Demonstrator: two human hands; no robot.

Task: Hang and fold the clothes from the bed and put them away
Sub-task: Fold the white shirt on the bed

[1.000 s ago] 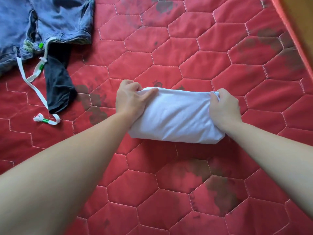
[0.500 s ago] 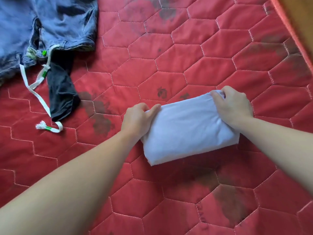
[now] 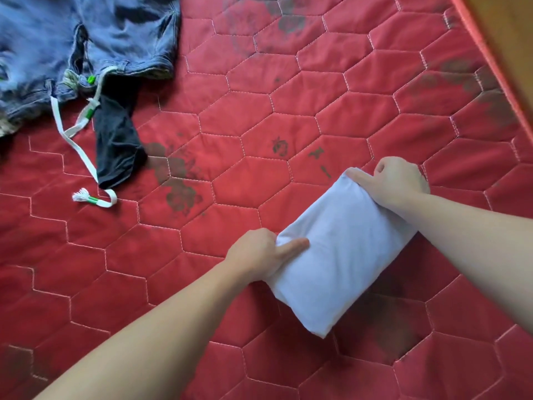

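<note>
A folded white garment (image 3: 337, 255) forms a thick rectangular bundle, tilted diagonally just above the red quilted mattress (image 3: 259, 111). My left hand (image 3: 259, 252) grips its lower left end, thumb pressed on top. My right hand (image 3: 395, 183) grips its upper right end. Blue denim shorts (image 3: 86, 39) with a white drawstring (image 3: 72, 140) lie spread at the far left. A dark garment (image 3: 115, 142) pokes out from under the shorts.
The mattress has dark stains in several places. Its piped right edge (image 3: 490, 67) runs diagonally at the top right, with a wooden surface (image 3: 513, 24) beyond it.
Both hands have carried the white bundle toward the right and nearer to me, turning it from level to a diagonal tilt. The shorts and dark garment stay where they were.
</note>
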